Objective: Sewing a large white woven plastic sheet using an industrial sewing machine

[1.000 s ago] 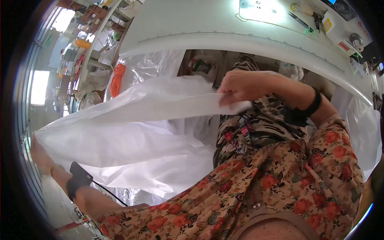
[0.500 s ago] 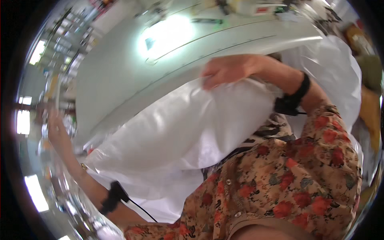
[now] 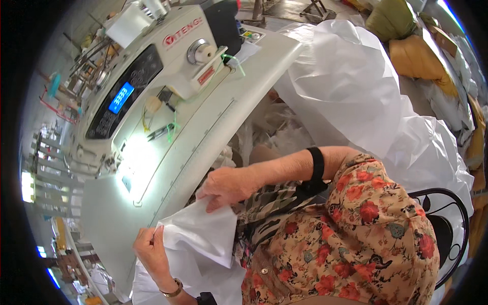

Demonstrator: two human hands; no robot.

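Observation:
Glossy white sheet material (image 3: 201,231) hangs in front of me at the table's front edge, its upper edge stretched between my hands. My left hand (image 3: 152,254) pinches that edge with thumb and fingers at the table's near left part. To the right and a little farther off, my right hand (image 3: 223,188) grips the same edge, closed over it. The lower part of the sheet drops toward my lap and runs out of view. A sewing machine (image 3: 173,56) with a lit blue display stands on the table (image 3: 109,216), its lamp glaring around the needle area.
Small dark thread snips (image 3: 161,132) lie on the machine bed. A large heap of white sheeting (image 3: 340,86) spreads at the right, beside the table and behind me. A black metal chair back (image 3: 460,223) is at my right. Full sacks (image 3: 422,58) lie beyond.
My view has swung toward the right, bringing the sewing machine in. My left hand came in from the far left onto the sheet's edge, and my hands are now closer together.

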